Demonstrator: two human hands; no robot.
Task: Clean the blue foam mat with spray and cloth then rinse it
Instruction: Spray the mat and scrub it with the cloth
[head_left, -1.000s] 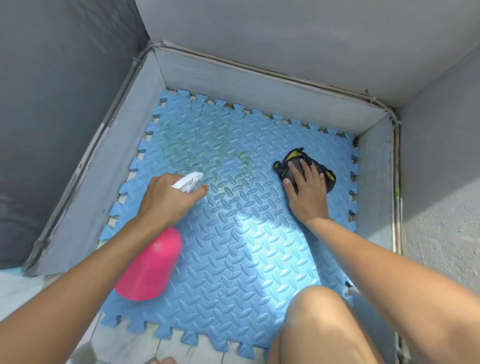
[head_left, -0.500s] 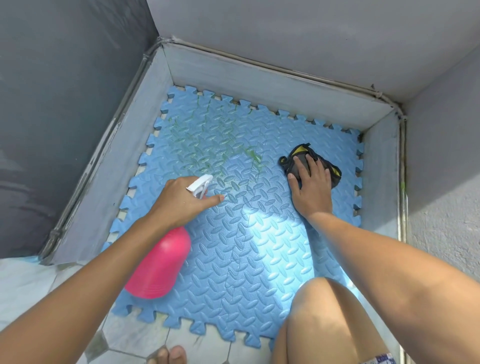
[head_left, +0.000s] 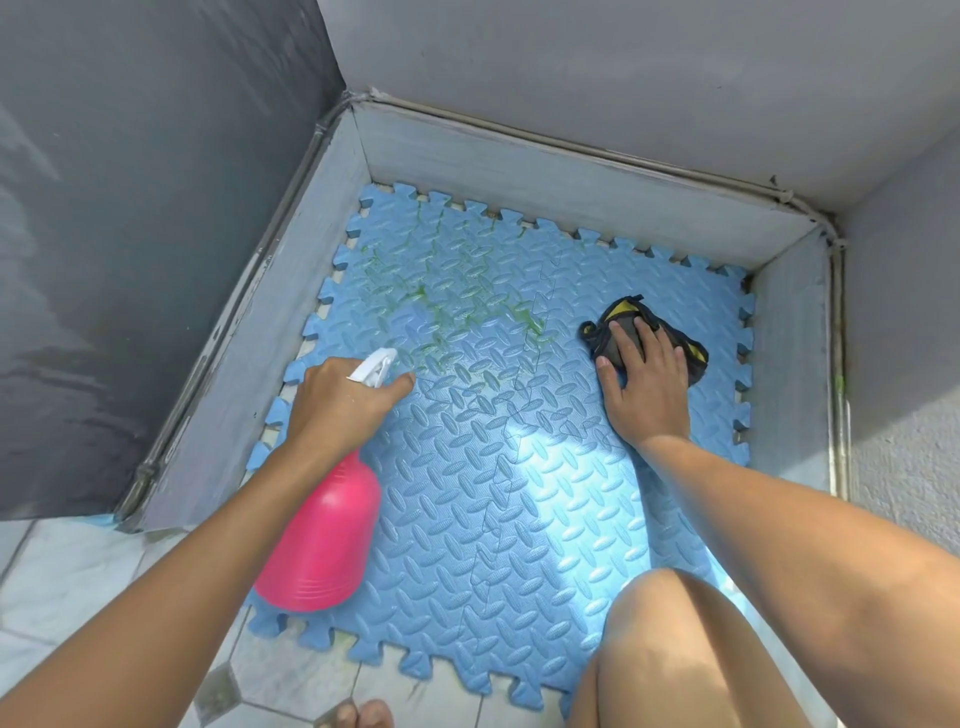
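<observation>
Left hand (head_left: 337, 400) on pink spray bottle (head_left: 322, 545) over green-stained blue foam mat (head_left: 519, 519)

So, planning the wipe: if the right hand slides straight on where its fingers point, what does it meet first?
Likely bare blue mat, then the low grey wall; the green stain lies left of that line.

Mat (head_left: 519, 493) on floor w/ spray bottle (head_left: 322, 545) over its left side, cloth (head_left: 623, 332) on far right.
</observation>
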